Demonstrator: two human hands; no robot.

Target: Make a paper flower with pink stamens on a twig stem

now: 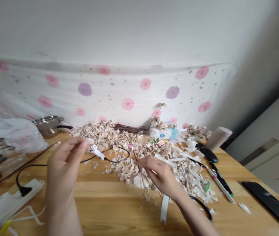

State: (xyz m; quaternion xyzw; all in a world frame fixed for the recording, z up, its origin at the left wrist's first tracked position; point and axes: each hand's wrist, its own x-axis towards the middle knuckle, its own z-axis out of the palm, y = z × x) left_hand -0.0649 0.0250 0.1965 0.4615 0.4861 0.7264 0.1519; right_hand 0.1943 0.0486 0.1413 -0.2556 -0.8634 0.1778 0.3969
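My left hand [67,164] is raised over the left part of the table, its thumb and fingers pinched on a small pale petal-like piece [89,141]. To the right, my right hand [158,172] is closed on a thin brown stick [135,154] with a bright pink tip [131,146]. Below and around that hand spreads a heap of dry cream-coloured petal-like pieces [124,168]. A small white device [97,152] on a black cable lies just beyond my left fingertips. My palms hide part of what the fingers hold.
A bundle of dark twigs [131,128], a clear round dish [143,137] and a tissue pack [162,132] stand at the back. Left are a metal pot [47,126], a plastic bag [16,132] and a power strip [9,208]. Right lie a white stick-like tool [221,186] and black slab [269,203].
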